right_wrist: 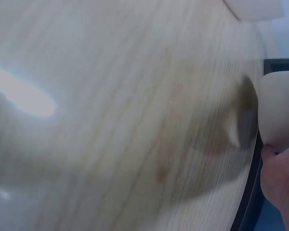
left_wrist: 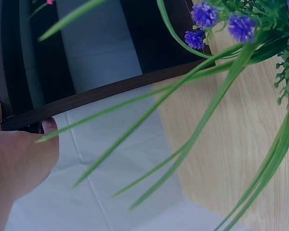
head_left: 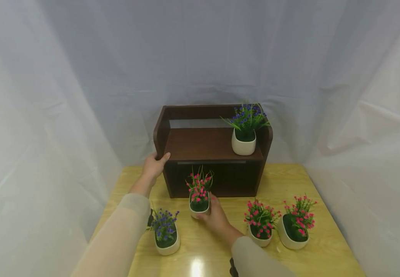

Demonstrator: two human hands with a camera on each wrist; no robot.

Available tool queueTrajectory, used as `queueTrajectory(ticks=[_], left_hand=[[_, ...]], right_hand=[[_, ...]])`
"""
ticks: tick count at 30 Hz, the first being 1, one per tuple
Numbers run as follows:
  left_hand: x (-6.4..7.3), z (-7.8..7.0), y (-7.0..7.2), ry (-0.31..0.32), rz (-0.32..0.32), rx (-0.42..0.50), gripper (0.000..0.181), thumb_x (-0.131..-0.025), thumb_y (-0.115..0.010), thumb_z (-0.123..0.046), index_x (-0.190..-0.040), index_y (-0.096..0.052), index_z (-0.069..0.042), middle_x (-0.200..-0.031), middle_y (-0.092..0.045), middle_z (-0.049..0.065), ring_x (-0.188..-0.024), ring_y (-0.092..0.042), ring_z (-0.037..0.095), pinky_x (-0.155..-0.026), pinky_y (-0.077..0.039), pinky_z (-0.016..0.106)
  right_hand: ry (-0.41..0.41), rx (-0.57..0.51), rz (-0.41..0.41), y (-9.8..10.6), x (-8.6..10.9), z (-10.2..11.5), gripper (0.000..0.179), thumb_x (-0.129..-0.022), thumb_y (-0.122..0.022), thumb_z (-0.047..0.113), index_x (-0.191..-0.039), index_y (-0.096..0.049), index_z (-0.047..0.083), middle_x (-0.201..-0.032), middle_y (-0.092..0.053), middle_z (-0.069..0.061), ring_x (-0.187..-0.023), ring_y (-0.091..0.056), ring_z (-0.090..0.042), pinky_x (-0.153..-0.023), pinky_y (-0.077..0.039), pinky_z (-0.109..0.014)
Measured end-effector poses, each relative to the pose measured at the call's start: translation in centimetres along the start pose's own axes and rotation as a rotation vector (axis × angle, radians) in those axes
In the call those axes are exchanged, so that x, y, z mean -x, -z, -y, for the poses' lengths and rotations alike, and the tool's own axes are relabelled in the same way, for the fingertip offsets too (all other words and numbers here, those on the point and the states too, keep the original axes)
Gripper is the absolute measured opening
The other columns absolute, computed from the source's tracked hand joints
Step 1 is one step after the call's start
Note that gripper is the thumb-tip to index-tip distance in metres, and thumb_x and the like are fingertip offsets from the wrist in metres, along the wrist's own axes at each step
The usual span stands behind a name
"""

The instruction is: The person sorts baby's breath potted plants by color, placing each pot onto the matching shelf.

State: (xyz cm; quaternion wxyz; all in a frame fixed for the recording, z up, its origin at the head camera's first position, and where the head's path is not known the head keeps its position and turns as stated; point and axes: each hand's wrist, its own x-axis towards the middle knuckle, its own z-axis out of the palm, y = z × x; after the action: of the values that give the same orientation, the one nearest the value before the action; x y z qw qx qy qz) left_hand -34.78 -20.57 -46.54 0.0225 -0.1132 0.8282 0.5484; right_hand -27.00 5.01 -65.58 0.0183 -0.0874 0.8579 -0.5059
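Just before the left half of the dark brown shelf (head_left: 200,144), the head view shows a white pot of pink flowers (head_left: 199,201), rounded, with dark green filling and thin upright blades, grasped at its right side by the right hand (head_left: 217,216), while the left hand (head_left: 154,166) grips the shelf's left side. From the left wrist, thumb and fingers clasp the shelf's edge beyond purple flowers (left_wrist: 242,29). From the right wrist, digits hold the pot's smooth, plain wall beside pale wood (right_wrist: 111,130).
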Motion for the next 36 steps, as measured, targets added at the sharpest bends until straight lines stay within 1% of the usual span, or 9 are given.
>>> queueTrajectory(ticks=[6,11,14,16,20,23,29,32,36], left_hand=[[-0.1,0.2,-0.1,-0.01,-0.008,0.004,0.078,-0.111,-0.058,-0.053,-0.169,-0.035,-0.006,-0.174,-0.038,0.022,-0.159,-0.04,0.046,-0.13,-0.039,0.062],[0.0,0.2,-0.2,-0.019,-0.002,0.017,0.075,-0.112,-0.058,-0.05,-0.169,-0.036,-0.007,-0.174,-0.038,0.022,-0.161,-0.038,0.045,-0.131,-0.037,0.061],[0.0,0.2,-0.1,-0.018,-0.003,0.023,0.075,-0.112,-0.058,-0.05,-0.169,-0.036,-0.007,-0.174,-0.038,0.022,-0.161,-0.037,0.045,-0.132,-0.036,0.061],[-0.2,0.2,-0.1,-0.017,-0.003,0.021,0.075,-0.112,-0.057,-0.05,-0.169,-0.036,-0.007,-0.174,-0.038,0.022,-0.161,-0.037,0.045,-0.132,-0.035,0.061],[-0.4,0.3,-0.2,-0.012,-0.002,0.025,0.075,-0.112,-0.058,-0.05,-0.169,-0.036,-0.006,-0.174,-0.039,0.022,-0.161,-0.037,0.046,-0.132,-0.035,0.062],[-0.4,0.3,-0.2,-0.009,-0.005,0.032,0.075,-0.112,-0.058,-0.05,-0.169,-0.036,-0.006,-0.174,-0.038,0.023,-0.161,-0.038,0.046,-0.132,-0.036,0.062],[-0.2,0.3,-0.2,0.005,-0.006,0.034,0.08,-0.111,-0.058,-0.051,-0.17,-0.032,-0.005,-0.175,-0.035,0.023,-0.161,-0.037,0.045,-0.131,-0.038,0.061],[-0.2,0.4,-0.2,0.006,-0.006,0.04,0.077,-0.111,-0.058,-0.051,-0.169,-0.034,-0.006,-0.175,-0.037,0.022,-0.161,-0.038,0.045,-0.131,-0.037,0.061],[-0.1,0.3,-0.2,-0.003,-0.01,0.046,0.073,-0.112,-0.058,-0.049,-0.168,-0.039,-0.007,-0.173,-0.041,0.022,-0.16,-0.039,0.045,-0.131,-0.037,0.062]], right_hand=[[-0.008,-0.005,0.025,-0.2,-1.3,-1.1,0.105,-0.087,-0.092,0.021,-0.17,-0.03,0.005,-0.174,-0.034,-0.025,-0.157,-0.041,-0.049,-0.131,-0.033,-0.065],[-0.005,0.013,0.055,-0.1,-1.6,-1.4,0.109,-0.09,-0.089,0.021,-0.173,-0.021,0.004,-0.174,-0.034,-0.027,-0.158,-0.04,-0.051,-0.131,-0.032,-0.067],[0.02,0.019,0.058,0.0,-2.0,-1.4,0.109,-0.09,-0.089,0.018,-0.172,-0.019,0.001,-0.171,-0.038,-0.03,-0.156,-0.042,-0.051,-0.13,-0.033,-0.067],[0.026,0.015,0.055,0.0,-2.3,-1.2,0.107,-0.09,-0.089,0.016,-0.17,-0.021,0.001,-0.168,-0.042,-0.031,-0.154,-0.045,-0.052,-0.13,-0.035,-0.067],[0.038,0.016,0.032,0.0,-3.0,-0.8,0.098,-0.087,-0.092,0.012,-0.164,-0.033,-0.001,-0.162,-0.05,-0.03,-0.15,-0.051,-0.051,-0.129,-0.037,-0.066],[0.041,0.065,0.0,-0.2,-3.7,-0.7,0.094,-0.084,-0.093,0.013,-0.161,-0.041,-0.002,-0.159,-0.052,-0.03,-0.149,-0.051,-0.051,-0.128,-0.039,-0.065],[0.046,0.141,-0.052,-0.5,-4.9,-0.7,0.094,-0.083,-0.095,0.017,-0.16,-0.044,-0.002,-0.154,-0.055,-0.032,-0.148,-0.049,-0.055,-0.125,-0.041,-0.068],[0.066,0.129,-0.073,-0.9,-5.7,-1.3,0.092,-0.081,-0.096,0.018,-0.157,-0.047,-0.002,-0.151,-0.058,-0.032,-0.143,-0.055,-0.054,-0.122,-0.044,-0.069],[0.067,0.14,-0.095,-2.2,-7.7,-3.5,0.089,-0.083,-0.096,0.027,-0.155,-0.051,0.003,-0.15,-0.064,-0.027,-0.139,-0.061,-0.048,-0.12,-0.048,-0.066]])
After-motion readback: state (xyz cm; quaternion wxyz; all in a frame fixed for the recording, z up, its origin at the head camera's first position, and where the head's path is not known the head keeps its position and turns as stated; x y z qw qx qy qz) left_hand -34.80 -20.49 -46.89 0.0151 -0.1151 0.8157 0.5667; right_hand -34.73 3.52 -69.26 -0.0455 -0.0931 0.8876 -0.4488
